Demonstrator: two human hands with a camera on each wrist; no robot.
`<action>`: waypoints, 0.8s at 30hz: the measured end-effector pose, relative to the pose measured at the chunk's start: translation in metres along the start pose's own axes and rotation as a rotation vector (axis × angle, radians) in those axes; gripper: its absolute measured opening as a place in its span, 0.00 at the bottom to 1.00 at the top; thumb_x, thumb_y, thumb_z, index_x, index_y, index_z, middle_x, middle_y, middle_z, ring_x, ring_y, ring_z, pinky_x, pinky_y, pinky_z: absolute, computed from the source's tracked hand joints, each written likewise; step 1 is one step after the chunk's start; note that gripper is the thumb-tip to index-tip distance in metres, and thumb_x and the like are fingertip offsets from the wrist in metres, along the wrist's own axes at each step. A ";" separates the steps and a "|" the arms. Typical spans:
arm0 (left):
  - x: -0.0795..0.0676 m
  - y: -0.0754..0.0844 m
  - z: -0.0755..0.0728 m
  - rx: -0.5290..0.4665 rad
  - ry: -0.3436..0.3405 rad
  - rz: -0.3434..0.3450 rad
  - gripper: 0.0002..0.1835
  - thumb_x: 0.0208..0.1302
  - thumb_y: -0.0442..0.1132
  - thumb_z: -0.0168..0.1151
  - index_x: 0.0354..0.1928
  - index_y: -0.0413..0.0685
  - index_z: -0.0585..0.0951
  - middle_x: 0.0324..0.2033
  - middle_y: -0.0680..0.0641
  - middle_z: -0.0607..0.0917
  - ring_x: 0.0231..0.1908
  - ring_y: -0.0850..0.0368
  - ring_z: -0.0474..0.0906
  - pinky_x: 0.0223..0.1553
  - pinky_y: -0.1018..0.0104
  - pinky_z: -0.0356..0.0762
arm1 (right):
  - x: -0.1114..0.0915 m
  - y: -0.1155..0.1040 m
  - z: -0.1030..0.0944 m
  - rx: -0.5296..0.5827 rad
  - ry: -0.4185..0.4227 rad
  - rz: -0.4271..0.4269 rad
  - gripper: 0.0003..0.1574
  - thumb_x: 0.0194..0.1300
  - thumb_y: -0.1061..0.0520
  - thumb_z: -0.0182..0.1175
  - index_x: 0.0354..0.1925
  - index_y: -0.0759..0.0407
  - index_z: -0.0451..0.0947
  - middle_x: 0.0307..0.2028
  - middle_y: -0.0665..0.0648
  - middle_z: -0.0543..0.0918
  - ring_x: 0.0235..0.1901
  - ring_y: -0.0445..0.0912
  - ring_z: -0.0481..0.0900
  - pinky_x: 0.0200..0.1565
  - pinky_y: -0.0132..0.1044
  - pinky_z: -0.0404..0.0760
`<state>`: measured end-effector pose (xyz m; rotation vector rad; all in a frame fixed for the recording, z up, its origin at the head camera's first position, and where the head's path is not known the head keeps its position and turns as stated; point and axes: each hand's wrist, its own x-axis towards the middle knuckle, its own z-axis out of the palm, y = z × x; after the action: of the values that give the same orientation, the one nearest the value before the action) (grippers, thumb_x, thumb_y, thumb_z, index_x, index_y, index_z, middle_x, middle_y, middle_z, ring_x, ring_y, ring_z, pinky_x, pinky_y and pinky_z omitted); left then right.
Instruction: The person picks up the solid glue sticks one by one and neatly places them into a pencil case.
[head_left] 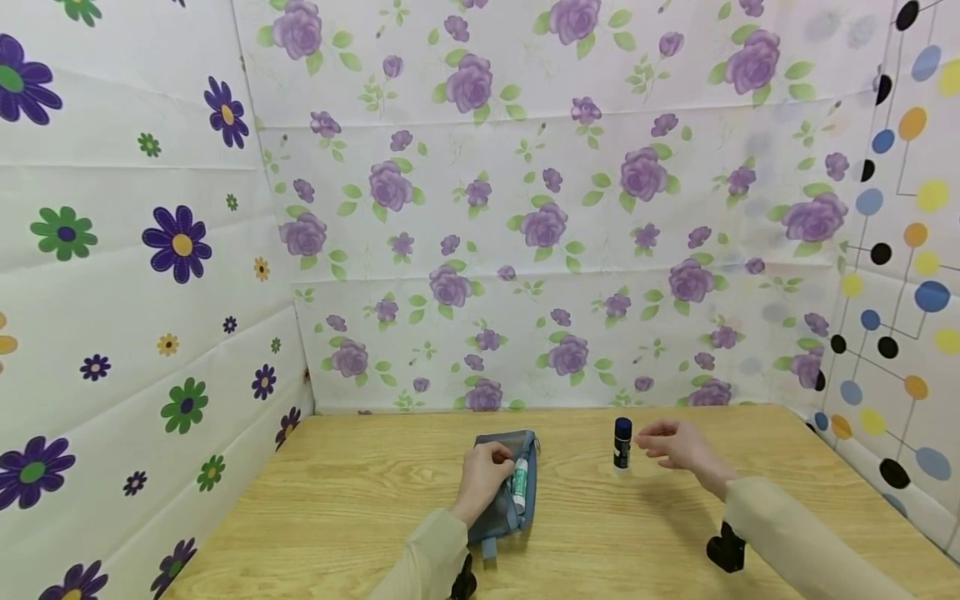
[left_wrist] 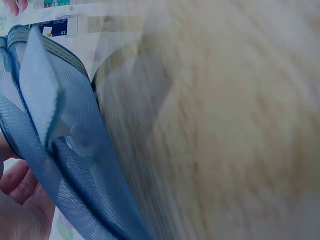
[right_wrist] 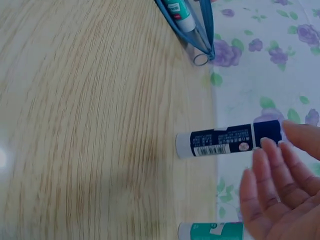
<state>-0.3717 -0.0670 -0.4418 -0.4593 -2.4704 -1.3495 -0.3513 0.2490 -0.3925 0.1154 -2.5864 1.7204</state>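
A blue-grey mesh zip pouch (head_left: 495, 522) lies unzipped on the table, with a green-and-white glue stick (head_left: 520, 485) inside. My left hand (head_left: 483, 477) grips the pouch's left rim, fingers curled at the opening; part of that hand is hidden behind mesh in the left wrist view. To the right, a dark blue glue stick (head_left: 622, 444) stands upright. Beside its cap is my right hand (head_left: 681, 450), thumb and fingers extended and parted, apparently just short of contact. In the right wrist view another green glue stick (right_wrist: 215, 231) shows near the dark one.
The wood-grain table (head_left: 360, 492) meets a rose-patterned cloth wall (head_left: 510, 250) at the back. Flower-patterned cloth (head_left: 112, 292) hangs on the left, dotted cloth (head_left: 900, 333) on the right. A small ring (right_wrist: 201, 60) hangs at the pouch's end.
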 end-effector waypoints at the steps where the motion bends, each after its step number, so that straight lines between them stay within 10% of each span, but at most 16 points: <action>1: 0.000 0.000 0.000 -0.004 0.000 0.001 0.05 0.56 0.29 0.59 0.34 0.36 0.81 0.25 0.53 0.77 0.24 0.59 0.72 0.24 0.65 0.71 | 0.001 0.001 -0.002 -0.009 0.014 -0.023 0.26 0.59 0.50 0.61 0.45 0.71 0.73 0.36 0.60 0.79 0.34 0.50 0.77 0.35 0.42 0.77; 9: 0.000 0.000 0.000 0.001 0.003 0.006 0.05 0.55 0.29 0.59 0.34 0.37 0.81 0.25 0.53 0.77 0.24 0.59 0.72 0.24 0.65 0.71 | 0.005 0.007 -0.012 -0.041 0.167 -0.195 0.24 0.61 0.53 0.59 0.48 0.70 0.71 0.37 0.61 0.77 0.34 0.48 0.76 0.36 0.43 0.77; 24: -0.001 -0.001 0.001 0.003 0.009 0.011 0.05 0.54 0.28 0.59 0.34 0.36 0.81 0.24 0.53 0.78 0.24 0.60 0.72 0.25 0.66 0.71 | 0.006 0.016 -0.029 -0.101 0.256 -0.226 0.32 0.60 0.41 0.57 0.52 0.64 0.68 0.46 0.64 0.73 0.46 0.56 0.69 0.44 0.51 0.68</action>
<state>-0.3708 -0.0665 -0.4436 -0.4639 -2.4585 -1.3409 -0.3587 0.2820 -0.3954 0.1654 -2.3669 1.4239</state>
